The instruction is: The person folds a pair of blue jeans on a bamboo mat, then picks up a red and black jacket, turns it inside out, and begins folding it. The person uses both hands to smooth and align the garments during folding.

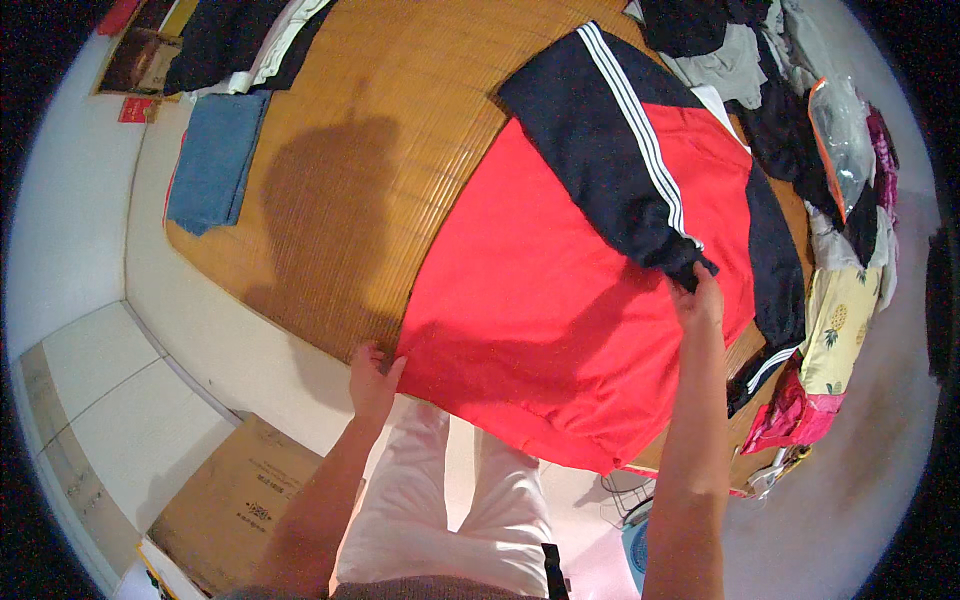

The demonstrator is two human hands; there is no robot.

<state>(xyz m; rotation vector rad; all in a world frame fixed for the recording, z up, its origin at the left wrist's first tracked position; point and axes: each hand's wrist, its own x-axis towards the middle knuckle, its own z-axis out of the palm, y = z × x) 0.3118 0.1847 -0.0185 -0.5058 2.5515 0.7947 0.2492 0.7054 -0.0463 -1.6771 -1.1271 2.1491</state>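
Note:
A red long-sleeved top (525, 285) with black sleeves and white stripes lies spread on a bamboo mat (322, 195). One black sleeve (600, 150) is folded across the red body, and my right hand (699, 296) grips its cuff between thumb and fingers. The other sleeve (776, 255) lies along the far right side of the top, bent toward the mat's edge. My left hand (379, 379) is at the lower left corner of the red body, thumb and fingers touching the fabric edge; whether it pinches the cloth is not clear.
Folded blue cloth (217, 161) and dark clothes (225, 45) lie at the upper left. Along the right edge are piled clothes (705, 64), a clear plastic bag (844, 150) and a pineapple-print cloth (836, 322). A cardboard box (240, 495) stands below left.

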